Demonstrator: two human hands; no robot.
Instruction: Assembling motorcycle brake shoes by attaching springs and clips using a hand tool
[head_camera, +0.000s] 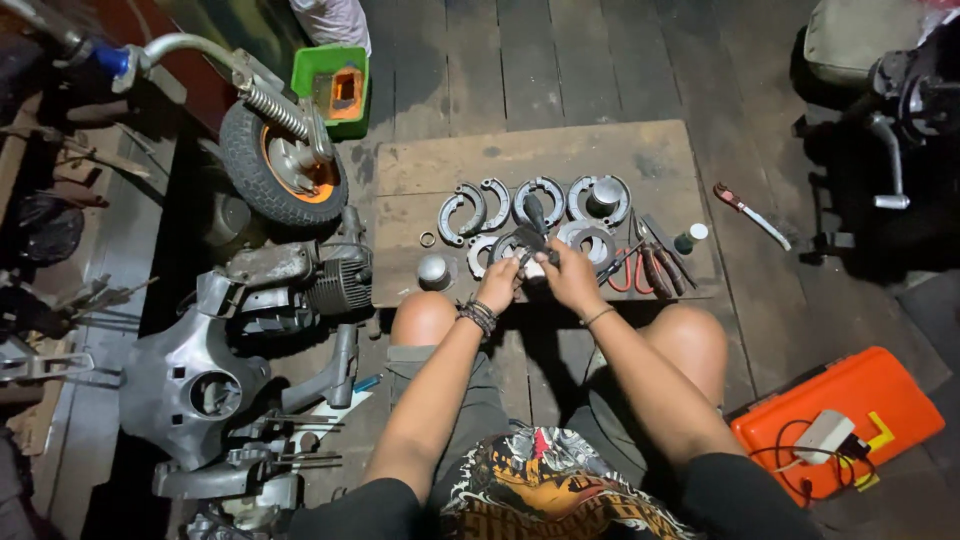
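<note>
My left hand (498, 283) and my right hand (568, 274) meet above the near edge of a wooden board (620, 150). Together they grip a small white part (535, 270) and a dark-handled tool (534, 215) that points away from me. A beaded band sits on my left wrist. Just beyond my hands lie several curved metal brake shoes (462, 210) in pairs, and a round metal ring (590, 240). My bare knees rest against the board's near edge.
A small wheel with an orange hub (285, 165) and a scooter engine (320, 280) lie at left, with grey body panels (190, 380). Pliers and cutters (650, 265) sit on the board's right. An orange toolbox (840, 420) stands at right, a wrench (750, 212) on the floor.
</note>
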